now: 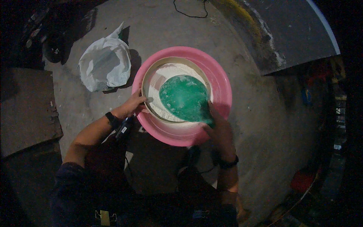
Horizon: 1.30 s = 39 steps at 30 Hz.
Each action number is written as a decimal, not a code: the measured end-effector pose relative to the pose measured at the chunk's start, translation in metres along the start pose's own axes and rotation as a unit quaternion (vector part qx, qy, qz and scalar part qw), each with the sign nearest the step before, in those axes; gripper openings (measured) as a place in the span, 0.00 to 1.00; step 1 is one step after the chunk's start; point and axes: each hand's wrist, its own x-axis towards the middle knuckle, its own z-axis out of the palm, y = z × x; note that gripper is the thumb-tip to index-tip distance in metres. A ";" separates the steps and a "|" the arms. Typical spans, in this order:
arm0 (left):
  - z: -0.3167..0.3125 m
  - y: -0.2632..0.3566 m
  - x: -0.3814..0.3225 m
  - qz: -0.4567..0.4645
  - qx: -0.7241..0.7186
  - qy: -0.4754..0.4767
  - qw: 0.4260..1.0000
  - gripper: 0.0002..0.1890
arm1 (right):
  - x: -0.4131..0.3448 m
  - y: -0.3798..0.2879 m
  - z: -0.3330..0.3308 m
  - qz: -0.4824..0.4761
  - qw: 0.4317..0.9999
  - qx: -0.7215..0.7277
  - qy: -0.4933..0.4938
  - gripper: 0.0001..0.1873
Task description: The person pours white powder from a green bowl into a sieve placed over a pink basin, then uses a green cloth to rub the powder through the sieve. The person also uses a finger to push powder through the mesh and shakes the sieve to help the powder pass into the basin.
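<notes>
A large pink plastic basin (224, 82) stands on the floor in front of me. In its upper left part sits a round sieve (146, 74) with a pale rim, holding fine white powder (155, 108). My left hand (135, 102) grips the sieve's rim on the left side. With my right hand (218, 126) I hold a round green plastic bowl or scoop (184, 98), dusted with white powder, over the sieve. It covers much of the powder, and my right hand is slightly blurred. More white powder lies in the basin below the sieve.
A white sack (124, 75) with its mouth folded open stands on the concrete floor (255, 124) at the upper left. A flat brown board (28, 107) lies at the left. At the upper right is a grey slab (297, 34); a black cord (192, 17) lies at the top.
</notes>
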 end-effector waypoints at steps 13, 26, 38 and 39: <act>-0.003 0.003 -0.001 -0.033 0.013 -0.012 0.999 0.39 | 0.027 0.018 0.039 0.027 0.991 0.110 -0.073 0.44; 0.000 0.007 -0.002 -0.044 0.005 -0.003 0.999 0.40 | 0.053 0.042 0.059 -0.037 0.995 -0.045 0.080 0.44; -0.003 -0.003 0.001 -0.023 0.008 0.038 0.999 0.38 | 0.020 -0.011 0.072 -0.020 0.998 0.054 0.006 0.44; -0.003 -0.004 0.001 0.002 -0.017 0.011 1.000 0.38 | 0.016 -0.014 0.072 -0.021 0.998 0.066 0.000 0.44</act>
